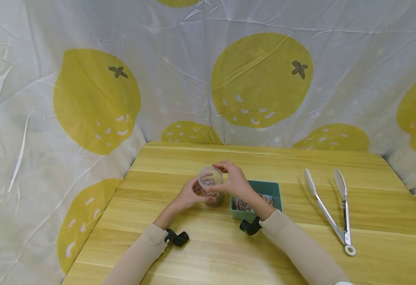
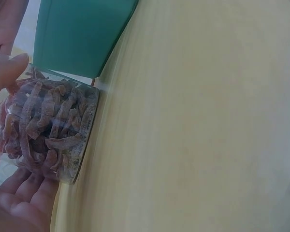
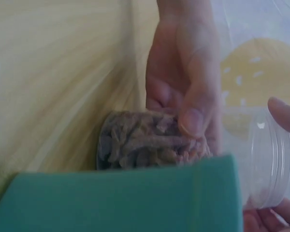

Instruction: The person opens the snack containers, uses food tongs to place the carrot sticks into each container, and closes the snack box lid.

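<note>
A clear plastic jar [image 1: 211, 183], partly filled with brownish dried strips [image 2: 48, 121], stands upright on the table left of the teal box. My left hand [image 1: 190, 196] grips its lower part, thumb across the near side and fingers behind. At the jar's top, my right hand [image 1: 234, 181] holds the round ridged rim [image 3: 276, 159], thumb on one side and fingers on the other. The teal box [image 1: 278, 194], holding more strips [image 1: 241, 205], sits under and beside my right wrist.
Metal tongs [image 1: 346, 221] lie spread apart on the right of the wooden table [image 1: 208, 253], with their ring toward the near edge. A lemon-print curtain [image 1: 179, 79] hangs behind the table and along its sides.
</note>
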